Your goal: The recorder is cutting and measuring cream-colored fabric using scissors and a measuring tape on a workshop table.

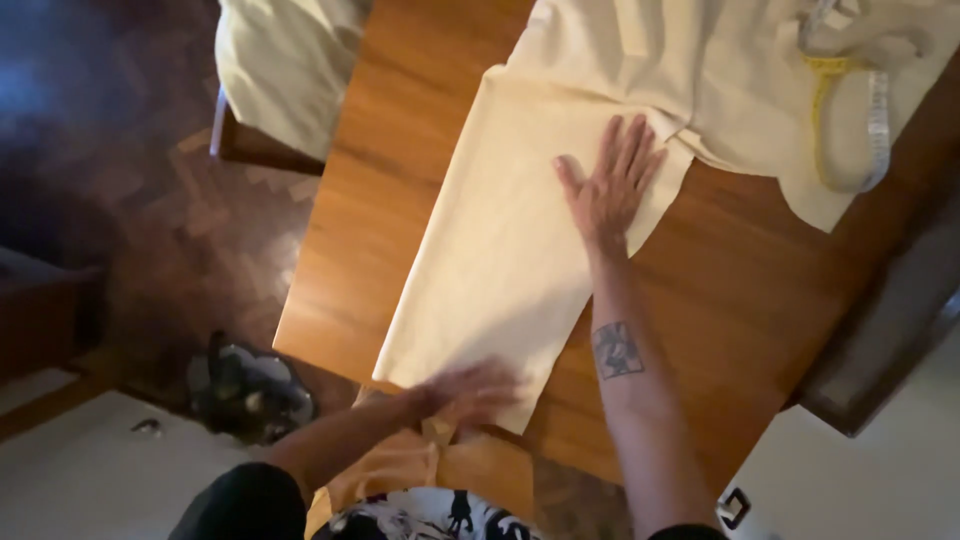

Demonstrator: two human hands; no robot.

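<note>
A long strip of cream fabric [500, 230] lies folded along a wooden table [740, 280]. My right hand [608, 180] rests flat on the far part of the strip, fingers spread, close to where it meets a larger cream cloth [720, 70]. My left hand [470, 392] presses on the near end of the strip by the table's edge and looks blurred. Neither hand grips anything.
A yellow and white measuring tape [850, 120] loops on the larger cloth at the far right. More cream cloth [285, 65] hangs over a chair at the far left. A dark bag [250, 390] sits on the parquet floor below the table's left edge.
</note>
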